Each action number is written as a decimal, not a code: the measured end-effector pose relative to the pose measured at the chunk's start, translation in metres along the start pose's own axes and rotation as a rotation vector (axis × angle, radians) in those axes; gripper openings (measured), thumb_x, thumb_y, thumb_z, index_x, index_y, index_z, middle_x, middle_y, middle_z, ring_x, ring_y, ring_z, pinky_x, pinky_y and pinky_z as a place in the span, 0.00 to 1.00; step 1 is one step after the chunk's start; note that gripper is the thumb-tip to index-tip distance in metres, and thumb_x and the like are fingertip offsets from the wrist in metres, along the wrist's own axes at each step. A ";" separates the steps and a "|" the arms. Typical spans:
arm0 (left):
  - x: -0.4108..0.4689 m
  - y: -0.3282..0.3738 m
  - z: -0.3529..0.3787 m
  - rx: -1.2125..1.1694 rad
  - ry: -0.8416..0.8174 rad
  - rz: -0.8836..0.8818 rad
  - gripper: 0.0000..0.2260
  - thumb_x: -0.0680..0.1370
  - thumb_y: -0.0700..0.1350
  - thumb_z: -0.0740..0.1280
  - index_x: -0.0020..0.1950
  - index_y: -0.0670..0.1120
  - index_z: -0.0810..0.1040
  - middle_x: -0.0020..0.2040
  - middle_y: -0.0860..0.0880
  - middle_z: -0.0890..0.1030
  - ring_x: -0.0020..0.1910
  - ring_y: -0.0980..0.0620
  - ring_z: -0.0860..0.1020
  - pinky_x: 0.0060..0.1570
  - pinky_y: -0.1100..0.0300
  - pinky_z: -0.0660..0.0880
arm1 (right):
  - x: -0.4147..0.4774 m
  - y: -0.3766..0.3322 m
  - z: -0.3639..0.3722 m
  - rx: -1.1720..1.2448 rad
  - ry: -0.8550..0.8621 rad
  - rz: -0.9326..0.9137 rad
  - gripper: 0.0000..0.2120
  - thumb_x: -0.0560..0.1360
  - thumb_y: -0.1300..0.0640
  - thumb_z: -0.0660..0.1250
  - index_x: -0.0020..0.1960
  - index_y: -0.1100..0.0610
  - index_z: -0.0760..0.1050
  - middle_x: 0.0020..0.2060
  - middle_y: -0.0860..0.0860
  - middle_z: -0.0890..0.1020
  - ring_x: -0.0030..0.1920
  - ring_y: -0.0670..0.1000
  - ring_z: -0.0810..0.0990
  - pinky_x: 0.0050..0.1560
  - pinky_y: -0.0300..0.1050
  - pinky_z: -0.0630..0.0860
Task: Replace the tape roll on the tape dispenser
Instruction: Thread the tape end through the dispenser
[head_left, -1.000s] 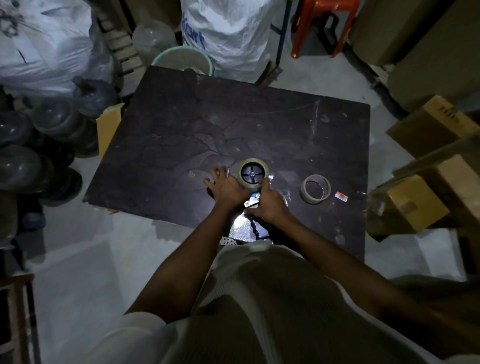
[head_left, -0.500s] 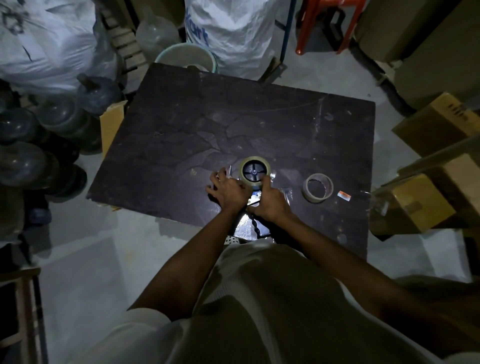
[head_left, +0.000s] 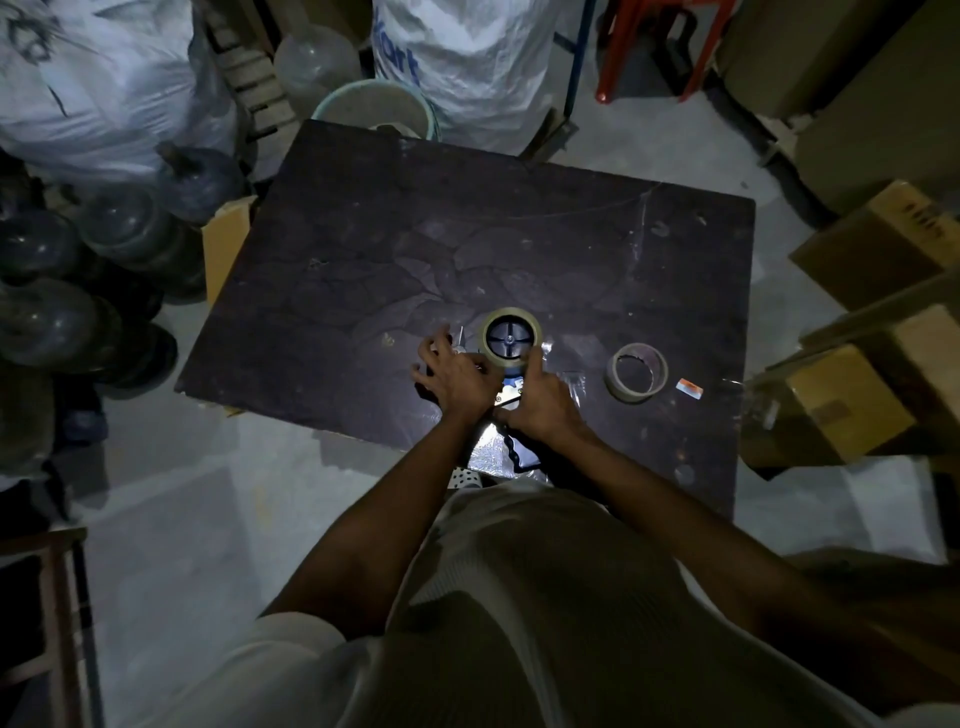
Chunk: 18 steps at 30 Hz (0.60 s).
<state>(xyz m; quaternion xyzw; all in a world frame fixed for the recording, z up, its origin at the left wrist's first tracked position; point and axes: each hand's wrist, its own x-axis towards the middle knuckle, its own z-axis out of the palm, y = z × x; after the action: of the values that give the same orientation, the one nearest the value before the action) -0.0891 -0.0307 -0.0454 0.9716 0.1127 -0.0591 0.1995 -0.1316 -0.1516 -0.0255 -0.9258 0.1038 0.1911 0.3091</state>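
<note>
A tape dispenser (head_left: 511, 387) lies flat on the dark board (head_left: 363, 249) near its front edge. A tan tape roll (head_left: 510, 340) sits on the dispenser's dark spoked wheel. My right hand (head_left: 537, 402) grips the dispenser body, thumb against the roll's right side. My left hand (head_left: 457, 371) holds the dispenser's left front end, fingers curled over a metal part that is mostly hidden. A second, near-empty tape roll (head_left: 636, 371) lies flat on the board to the right, apart from both hands.
A small orange-white label (head_left: 689, 387) lies right of the spare roll. Crinkled plastic wrap (head_left: 491, 452) hangs over the board's front edge. Water jugs (head_left: 47, 322) crowd the left, white sacks (head_left: 457, 57) and a bucket (head_left: 374, 106) the back, cardboard boxes (head_left: 852, 400) the right.
Both hands stay on the dispenser. My left fingers have shifted slightly along its front end; the view has drifted a little. The spare roll has not moved.
</note>
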 end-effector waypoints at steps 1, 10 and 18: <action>0.001 -0.002 -0.002 -0.010 0.005 0.029 0.07 0.68 0.55 0.69 0.38 0.55 0.85 0.75 0.50 0.65 0.73 0.40 0.61 0.65 0.38 0.57 | 0.000 0.000 0.001 0.002 0.004 0.004 0.47 0.66 0.48 0.80 0.75 0.56 0.55 0.51 0.60 0.84 0.48 0.64 0.84 0.40 0.49 0.76; 0.015 -0.018 -0.009 0.025 -0.012 0.255 0.09 0.68 0.55 0.69 0.36 0.53 0.85 0.77 0.50 0.62 0.73 0.40 0.56 0.67 0.35 0.54 | 0.000 0.000 -0.003 0.005 0.020 0.026 0.46 0.66 0.49 0.80 0.74 0.56 0.57 0.51 0.61 0.83 0.50 0.64 0.83 0.41 0.47 0.74; 0.013 -0.040 -0.018 -0.022 0.020 0.379 0.05 0.68 0.53 0.72 0.35 0.53 0.84 0.77 0.49 0.62 0.73 0.42 0.55 0.66 0.36 0.55 | -0.001 0.000 -0.003 -0.005 0.035 0.006 0.48 0.65 0.47 0.81 0.75 0.57 0.57 0.51 0.60 0.83 0.49 0.63 0.83 0.43 0.50 0.78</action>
<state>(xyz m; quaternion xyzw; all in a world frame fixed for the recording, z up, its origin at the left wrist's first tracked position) -0.0846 0.0148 -0.0463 0.9738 -0.0700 -0.0094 0.2163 -0.1313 -0.1532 -0.0229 -0.9295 0.1115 0.1760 0.3042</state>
